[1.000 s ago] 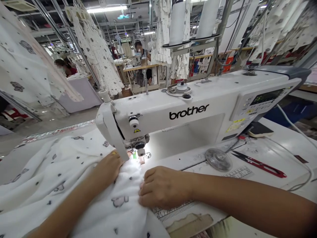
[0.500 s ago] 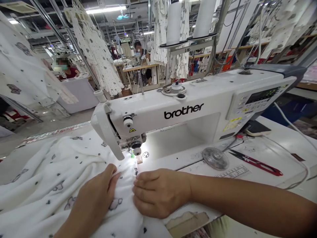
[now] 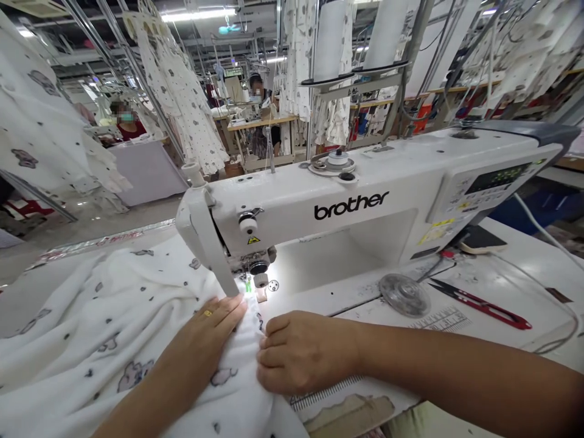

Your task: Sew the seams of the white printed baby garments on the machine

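Note:
White printed fabric (image 3: 155,286) with small grey animal figures lies in folds over the left of the table and runs under the needle area of a white sewing machine (image 3: 292,219). My left hand (image 3: 198,340), a ring on one finger, rests on the fabric with fingers stretched toward the lit needle; its fingertips are just in front of a green part (image 3: 248,286) there. At the fabric's right edge, my right hand (image 3: 305,353) has its fingers curled closed on the cloth. The fingertips and the edge they grip are partly hidden.
Red-handled thread snips (image 3: 483,304), a clear round disc (image 3: 404,295) and a phone-like dark object (image 3: 483,238) lie right of the machine. Thread cones (image 3: 329,39) stand behind it. Printed garments (image 3: 176,91) hang around; two people sit at stations farther back.
My left hand has moved forward toward the needle, its fingers going from a pinch to lying flat. My right hand still grips the fabric edge. The camera view has shifted slightly.

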Action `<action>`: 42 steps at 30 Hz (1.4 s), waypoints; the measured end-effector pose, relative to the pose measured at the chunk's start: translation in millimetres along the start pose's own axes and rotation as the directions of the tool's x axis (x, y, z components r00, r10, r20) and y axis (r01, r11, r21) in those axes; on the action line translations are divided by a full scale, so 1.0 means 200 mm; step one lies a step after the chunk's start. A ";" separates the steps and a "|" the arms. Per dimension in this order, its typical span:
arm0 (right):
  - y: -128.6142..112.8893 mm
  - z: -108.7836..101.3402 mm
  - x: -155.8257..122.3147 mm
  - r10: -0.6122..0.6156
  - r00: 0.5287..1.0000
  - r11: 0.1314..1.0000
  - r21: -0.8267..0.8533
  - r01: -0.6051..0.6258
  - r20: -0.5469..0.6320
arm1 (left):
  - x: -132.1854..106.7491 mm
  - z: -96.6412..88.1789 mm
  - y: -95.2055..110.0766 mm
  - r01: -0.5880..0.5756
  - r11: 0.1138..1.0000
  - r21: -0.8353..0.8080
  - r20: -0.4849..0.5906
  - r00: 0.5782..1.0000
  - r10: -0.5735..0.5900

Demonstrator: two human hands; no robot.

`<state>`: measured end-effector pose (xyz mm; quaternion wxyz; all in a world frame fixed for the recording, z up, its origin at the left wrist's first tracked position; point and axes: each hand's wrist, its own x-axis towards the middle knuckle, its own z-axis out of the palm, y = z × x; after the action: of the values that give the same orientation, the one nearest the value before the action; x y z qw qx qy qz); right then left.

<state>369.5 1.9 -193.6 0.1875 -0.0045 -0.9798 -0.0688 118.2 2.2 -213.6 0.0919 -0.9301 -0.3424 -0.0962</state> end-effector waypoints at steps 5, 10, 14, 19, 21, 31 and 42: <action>0.02 0.01 0.00 0.099 0.995 0.995 -0.024 -0.098 0.032 | 0.05 0.03 -0.06 0.050 0.995 -0.083 0.055 0.997 -0.046; 0.04 0.00 0.01 0.134 0.990 0.991 -0.017 -0.133 0.048 | 0.07 0.01 -0.09 0.048 0.992 -0.120 0.024 0.999 -0.045; 0.04 0.03 0.01 0.151 0.987 0.988 -0.015 -0.151 0.047 | 0.08 0.02 -0.12 0.075 0.987 -0.145 0.019 0.997 -0.073; 0.07 0.09 0.00 0.228 0.973 0.973 0.016 -0.229 0.025 | 0.16 -0.02 -0.17 0.143 0.974 -0.176 0.105 0.986 -0.126; 0.08 0.10 0.00 0.230 0.973 0.973 0.020 -0.230 0.009 | 0.17 -0.07 -0.15 0.173 0.969 -0.176 0.111 0.982 -0.155; 0.08 0.10 0.01 0.296 0.954 0.954 0.030 -0.298 0.039 | 0.04 0.00 -0.02 0.074 0.982 -0.172 -0.020 0.997 -0.079; 0.14 0.15 0.04 0.472 0.881 0.871 0.135 -0.473 0.041 | 0.17 -0.10 -0.11 0.183 0.960 -0.213 0.129 0.979 -0.158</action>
<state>352.7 33.4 -214.0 0.1953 -0.2306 -0.9520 0.0484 127.1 34.2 -183.8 -0.0412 -0.9053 -0.4130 -0.0899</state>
